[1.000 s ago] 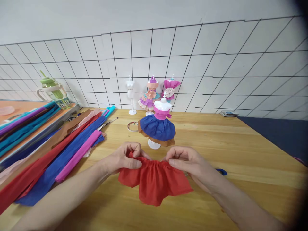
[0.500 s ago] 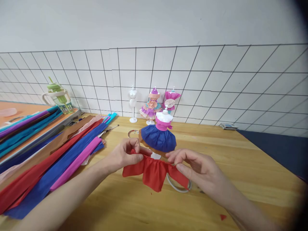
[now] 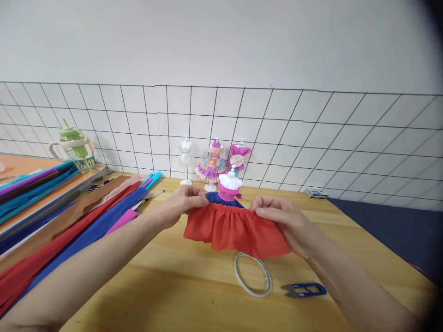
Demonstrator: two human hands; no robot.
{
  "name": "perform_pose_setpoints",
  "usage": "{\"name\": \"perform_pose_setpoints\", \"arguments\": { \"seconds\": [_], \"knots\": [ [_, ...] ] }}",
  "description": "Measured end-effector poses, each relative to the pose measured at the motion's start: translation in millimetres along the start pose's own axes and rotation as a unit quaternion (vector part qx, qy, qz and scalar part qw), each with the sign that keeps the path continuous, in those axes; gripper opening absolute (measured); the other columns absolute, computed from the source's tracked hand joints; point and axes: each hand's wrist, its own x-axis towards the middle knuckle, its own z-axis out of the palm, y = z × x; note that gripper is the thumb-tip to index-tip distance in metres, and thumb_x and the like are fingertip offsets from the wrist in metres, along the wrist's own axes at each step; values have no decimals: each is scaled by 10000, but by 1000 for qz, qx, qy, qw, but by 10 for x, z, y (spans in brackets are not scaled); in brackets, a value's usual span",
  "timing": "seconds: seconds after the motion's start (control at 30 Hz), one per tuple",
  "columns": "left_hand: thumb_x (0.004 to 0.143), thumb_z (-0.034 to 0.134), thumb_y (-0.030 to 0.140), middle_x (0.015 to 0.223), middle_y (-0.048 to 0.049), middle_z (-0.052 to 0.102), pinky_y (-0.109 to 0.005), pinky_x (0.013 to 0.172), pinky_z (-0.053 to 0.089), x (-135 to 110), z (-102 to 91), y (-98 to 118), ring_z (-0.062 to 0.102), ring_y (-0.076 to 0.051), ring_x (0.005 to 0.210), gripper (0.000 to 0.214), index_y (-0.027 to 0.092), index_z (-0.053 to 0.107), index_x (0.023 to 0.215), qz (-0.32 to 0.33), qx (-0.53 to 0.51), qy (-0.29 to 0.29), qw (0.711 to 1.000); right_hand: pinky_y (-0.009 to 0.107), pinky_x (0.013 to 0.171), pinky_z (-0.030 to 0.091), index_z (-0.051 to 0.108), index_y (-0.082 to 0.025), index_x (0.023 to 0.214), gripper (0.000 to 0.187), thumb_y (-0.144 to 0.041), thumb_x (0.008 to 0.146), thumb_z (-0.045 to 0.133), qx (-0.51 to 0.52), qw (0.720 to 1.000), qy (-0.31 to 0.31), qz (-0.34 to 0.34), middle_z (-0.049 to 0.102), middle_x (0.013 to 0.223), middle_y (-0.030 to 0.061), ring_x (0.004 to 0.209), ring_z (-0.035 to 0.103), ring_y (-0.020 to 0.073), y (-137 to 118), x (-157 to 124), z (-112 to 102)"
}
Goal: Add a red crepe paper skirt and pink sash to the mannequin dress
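Red ruffle [image 3: 235, 230] has risen, spread between left grip [image 3: 184, 203] and right grip [image 3: 282, 214]

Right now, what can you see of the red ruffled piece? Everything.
The red ruffled piece looks like thin crepe paper or fabric, gathered along its top edge, flaring to a wavy lower edge. It's held spread above the table, left hand and right hand pinching its top near opposite ends, partly hiding the blue skirt.

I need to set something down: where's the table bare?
Bare wood lies below the red ruffle, left of white ring; a narrower patch runs between right forearm and dark mat. Crowded: the left, by colored strips; the back middle, by dress forms.
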Motion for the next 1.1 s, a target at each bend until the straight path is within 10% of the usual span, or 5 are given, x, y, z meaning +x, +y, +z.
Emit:
{"name": "perform_pose_setpoints", "arguments": {
  "seconds": [1.1],
  "knots": [
    [609,610,215,541,55,381,-224,479,211,577,-228,202,315,-77,520,147,161,474,589,48,216,-71,973,256,503,360,478,-217,571,287,-370,615,716,-246,960,101,-88,550,591,-25,524,480,127,128,397,40]
  ]
}}
